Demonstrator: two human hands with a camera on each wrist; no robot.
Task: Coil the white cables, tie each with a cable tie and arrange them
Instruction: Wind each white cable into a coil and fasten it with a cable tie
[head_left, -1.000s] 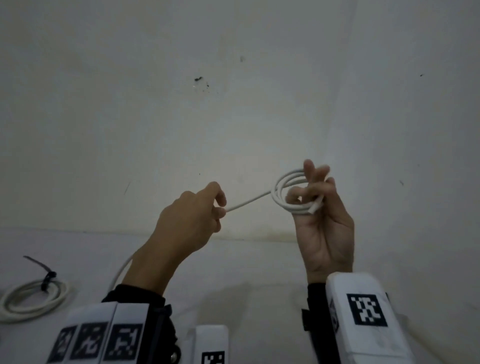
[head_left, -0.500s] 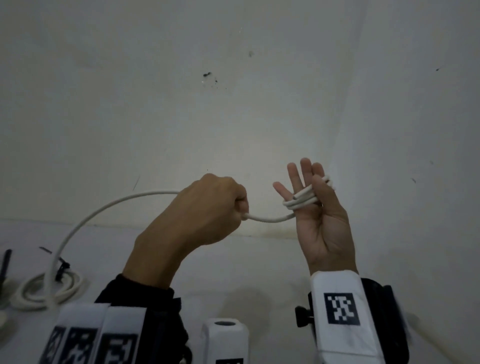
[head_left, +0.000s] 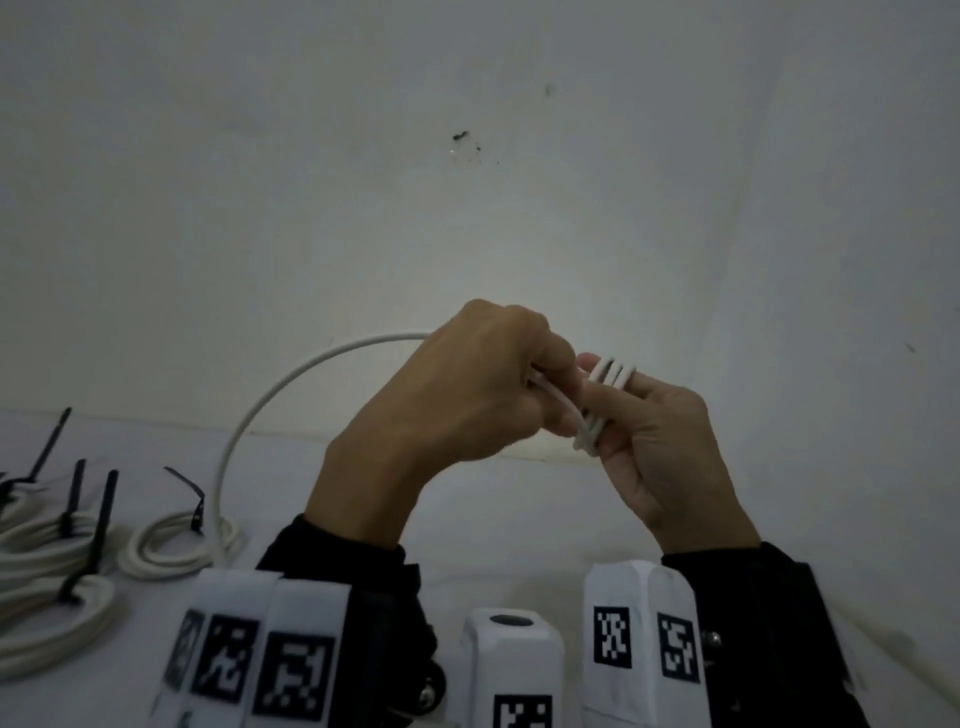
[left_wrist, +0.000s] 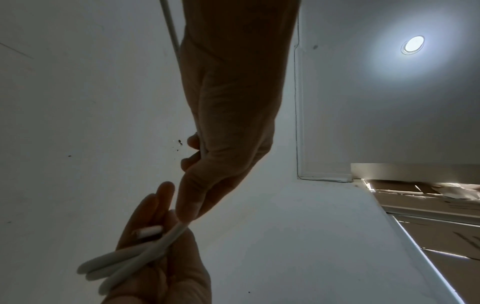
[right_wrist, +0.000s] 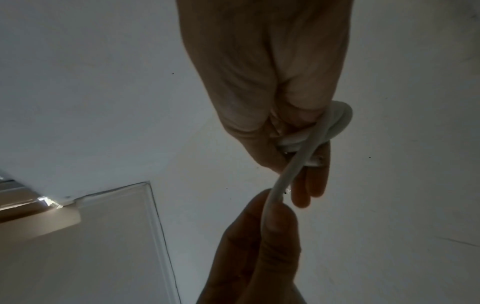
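Observation:
My right hand (head_left: 608, 400) is raised before the wall with a white cable (head_left: 613, 371) wound in about three turns round its fingers, and the thumb presses on the turns. My left hand (head_left: 545, 382) pinches the same cable's free strand (head_left: 291, 384) right beside the coil. The strand arcs left and down to the table. In the right wrist view the coil (right_wrist: 340, 119) wraps my right hand (right_wrist: 298, 144), and my left hand (right_wrist: 270, 216) grips the strand below. In the left wrist view my left hand (left_wrist: 192, 205) meets the coil (left_wrist: 124, 259).
Coiled white cables (head_left: 171, 545) tied with black cable ties (head_left: 106, 514) lie on the white table (head_left: 493, 519) at the left. The white wall stands close behind my hands. A white device (head_left: 511, 660) sits between my wrists at the near edge.
My left hand has moved right, up against my right hand, bringing the strand onto the coil. My right hand has tipped forward. The view has dropped, showing more tied coils at the left.

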